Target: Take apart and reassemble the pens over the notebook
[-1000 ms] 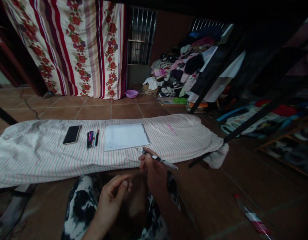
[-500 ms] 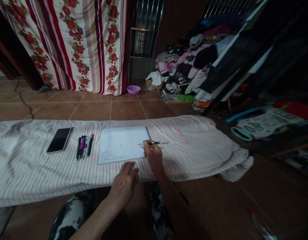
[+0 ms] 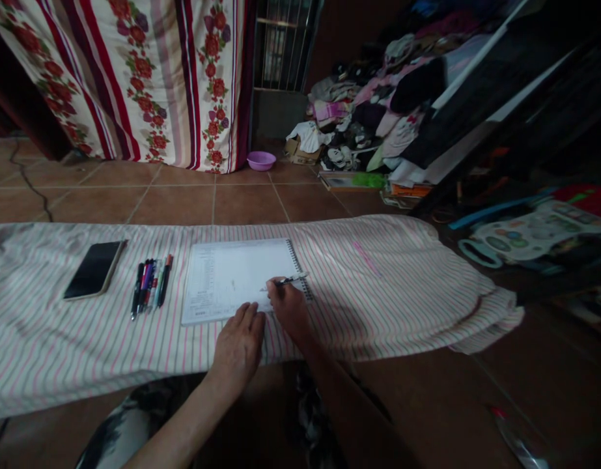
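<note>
A spiral notebook [image 3: 222, 267] lies open at a mostly white page, its coil on the right side. My right hand [image 3: 286, 303] is closed round a pen [image 3: 293, 278], with the tip over the lower right of the page; whether it touches the paper I cannot tell. My left hand [image 3: 242, 335] rests flat at the notebook's near edge, fingers stretched out onto the page's border. To the left of the notebook several pens [image 3: 151, 284] lie side by side. Farther left is a dark-screened phone [image 3: 95, 269].
A striped cloth [image 3: 378, 312] covers the low surface, with a thin pink stick-like thing [image 3: 367, 258] on its right part. Beyond, on the tiled floor, stand a purple basin [image 3: 261, 161] and a heap of clothes [image 3: 368, 117]. A floral curtain [image 3: 168, 78] hangs at the back left.
My left hand has moved forward onto the notebook's near edge and its fingers have straightened. My right hand has brought the pen lower and closer in over the page. The view has shifted slightly.
</note>
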A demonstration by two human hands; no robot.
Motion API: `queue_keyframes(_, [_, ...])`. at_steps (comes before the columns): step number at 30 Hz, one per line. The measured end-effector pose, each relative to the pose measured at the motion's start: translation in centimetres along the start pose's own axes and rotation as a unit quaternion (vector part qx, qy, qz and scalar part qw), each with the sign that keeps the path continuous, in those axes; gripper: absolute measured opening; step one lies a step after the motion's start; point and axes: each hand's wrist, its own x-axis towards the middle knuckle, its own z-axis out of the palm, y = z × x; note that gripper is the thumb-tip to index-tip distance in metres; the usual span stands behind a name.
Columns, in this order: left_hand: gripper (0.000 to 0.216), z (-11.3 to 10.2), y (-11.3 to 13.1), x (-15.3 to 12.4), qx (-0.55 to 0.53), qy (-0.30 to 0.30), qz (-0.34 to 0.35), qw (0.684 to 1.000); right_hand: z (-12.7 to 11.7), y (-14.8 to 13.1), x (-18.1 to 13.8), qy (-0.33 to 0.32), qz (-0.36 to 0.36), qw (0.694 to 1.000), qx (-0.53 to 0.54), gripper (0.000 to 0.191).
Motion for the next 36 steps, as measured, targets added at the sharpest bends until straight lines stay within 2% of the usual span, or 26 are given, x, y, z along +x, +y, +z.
queue_keyframes(8, [0.036, -0.5, 0.0, 0.3, -0.002, -0.019, -0.008, 1.000, 0.2, 0.5, 0.2, -0.021, -0.029, 0.999, -0.041, 0.032])
queue_keyframes(15, [0.038, -0.5, -0.1, 0.3, -0.004, -0.034, -0.005, 0.999, 0.2, 0.8, 0.3, -0.002, -0.011, 0.999, -0.036, 0.033])
queue_keyframes(25, [0.035, 0.3, -0.5, 0.1, -0.003, 0.003, 0.007, 1.000, 0.0, 0.7, 0.2, -0.022, -0.039, 0.997, -0.057, 0.030])
queue_keyframes(30, [0.034, 0.4, -0.5, 0.2, -0.003, 0.009, 0.007, 1.000, -0.2, 0.6, 0.3, -0.056, -0.059, 0.995, -0.058, 0.028])
queue_keyframes(36, [0.033, 0.4, -0.5, 0.3, -0.008, 0.022, 0.007, 1.000, -0.3, 0.6, 0.4, -0.054, -0.055, 0.996, -0.053, 0.029])
